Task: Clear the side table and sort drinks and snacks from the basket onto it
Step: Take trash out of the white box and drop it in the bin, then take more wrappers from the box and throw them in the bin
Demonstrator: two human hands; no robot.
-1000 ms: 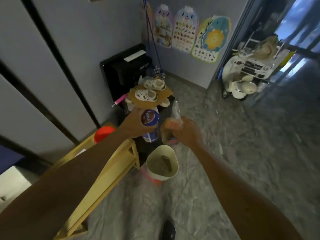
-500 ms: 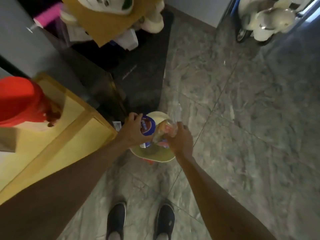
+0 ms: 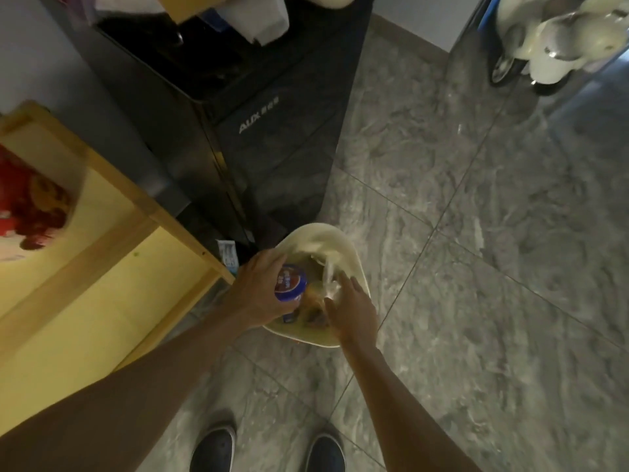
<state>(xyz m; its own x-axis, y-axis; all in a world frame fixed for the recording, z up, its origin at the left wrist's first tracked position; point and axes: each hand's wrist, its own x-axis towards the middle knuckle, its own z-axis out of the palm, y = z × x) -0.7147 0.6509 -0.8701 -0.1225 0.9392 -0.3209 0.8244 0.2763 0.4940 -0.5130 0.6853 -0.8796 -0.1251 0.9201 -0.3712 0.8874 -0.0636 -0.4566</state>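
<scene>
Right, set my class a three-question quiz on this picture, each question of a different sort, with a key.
1. True or false: the right hand rests on the yellow table.
2. The cream basket stands on: A the yellow table; B the tiled floor; C the black appliance.
3. Fill in: the left hand grips a container whose lid is ___.

Key: 1 false, it reaches into the basket; 2 B; 3 blue.
</scene>
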